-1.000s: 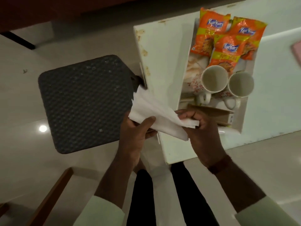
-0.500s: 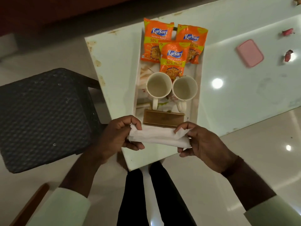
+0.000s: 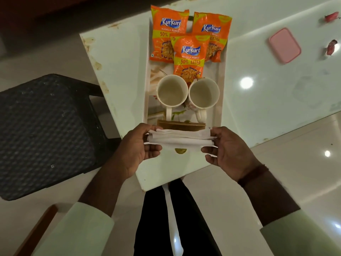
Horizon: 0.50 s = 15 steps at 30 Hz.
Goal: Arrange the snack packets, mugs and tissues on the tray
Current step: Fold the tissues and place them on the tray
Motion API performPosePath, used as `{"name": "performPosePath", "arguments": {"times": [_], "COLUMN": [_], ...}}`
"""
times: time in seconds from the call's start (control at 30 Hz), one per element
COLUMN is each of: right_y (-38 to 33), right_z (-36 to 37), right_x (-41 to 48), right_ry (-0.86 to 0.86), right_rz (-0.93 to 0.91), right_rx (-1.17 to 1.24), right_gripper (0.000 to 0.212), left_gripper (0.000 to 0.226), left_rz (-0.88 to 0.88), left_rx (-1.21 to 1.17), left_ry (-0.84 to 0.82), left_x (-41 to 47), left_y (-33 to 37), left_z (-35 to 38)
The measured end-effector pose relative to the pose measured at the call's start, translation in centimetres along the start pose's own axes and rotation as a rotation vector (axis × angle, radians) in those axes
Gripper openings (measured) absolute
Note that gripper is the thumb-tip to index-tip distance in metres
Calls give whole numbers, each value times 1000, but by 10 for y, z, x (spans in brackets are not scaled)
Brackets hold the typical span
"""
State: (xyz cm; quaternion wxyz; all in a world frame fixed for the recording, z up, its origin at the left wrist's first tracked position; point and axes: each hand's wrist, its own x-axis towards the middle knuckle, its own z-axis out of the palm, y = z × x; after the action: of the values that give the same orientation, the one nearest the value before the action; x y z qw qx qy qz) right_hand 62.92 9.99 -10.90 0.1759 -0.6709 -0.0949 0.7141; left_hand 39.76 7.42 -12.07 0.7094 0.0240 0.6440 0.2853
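Above near end of tray [image 3: 222, 100]: tissues [image 3: 180, 138], loose a second ago, now folded flat, pinched by left hand [image 3: 137, 150] and right hand [image 3: 227, 151]. Snack packets [image 3: 190, 52], mugs [image 3: 188, 92] already placed. Tissue placement likely next.

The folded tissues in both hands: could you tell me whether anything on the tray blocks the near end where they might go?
Yes. A brown wooden holder lies across the near end of the tray, just beyond the tissues, with the two mugs behind it.
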Motion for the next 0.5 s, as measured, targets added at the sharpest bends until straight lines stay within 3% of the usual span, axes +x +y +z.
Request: {"name": "performPosePath", "arguments": {"times": [0.2,0.5], "right_y": [-6,-9], "right_z": [7,6], "right_x": [16,30], "right_ry": [116,151], "right_rz": [55,109], "right_rx": [9,21], "right_gripper": [29,39], "left_gripper": [29,21], "left_rz": [-59,-87], "left_rx": [83,107], "left_ry": [77,142], "left_x": [14,33], "left_y": [8,9], "left_z": [5,12]}}
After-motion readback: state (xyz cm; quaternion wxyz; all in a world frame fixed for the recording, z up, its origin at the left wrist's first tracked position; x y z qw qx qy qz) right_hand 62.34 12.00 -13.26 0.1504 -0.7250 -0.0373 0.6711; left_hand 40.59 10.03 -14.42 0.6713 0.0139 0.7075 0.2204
